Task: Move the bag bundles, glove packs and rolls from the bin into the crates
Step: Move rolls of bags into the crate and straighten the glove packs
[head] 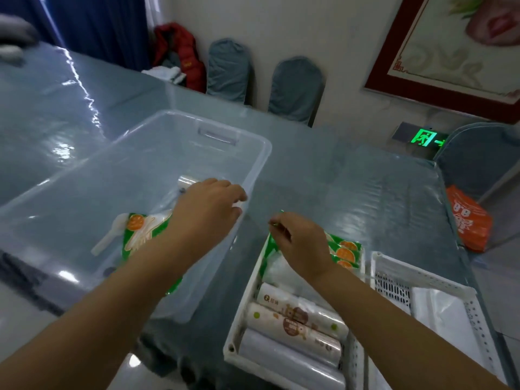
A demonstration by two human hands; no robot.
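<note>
A clear plastic bin stands on the table at the left. In it lie a green glove pack and a clear roll. My left hand reaches into the bin over the roll, fingers curled near the bin's right wall; what it touches is hidden. A white crate holds three rolls and green glove packs. My right hand pinches the top edge of a green glove pack at the crate's far end. A second white crate at the right holds white bag bundles.
A blue-grey shiny cloth covers the table. An orange bag lies off the table's right edge. Covered chairs stand behind the table by the wall. Someone's gloved hand shows at the far left.
</note>
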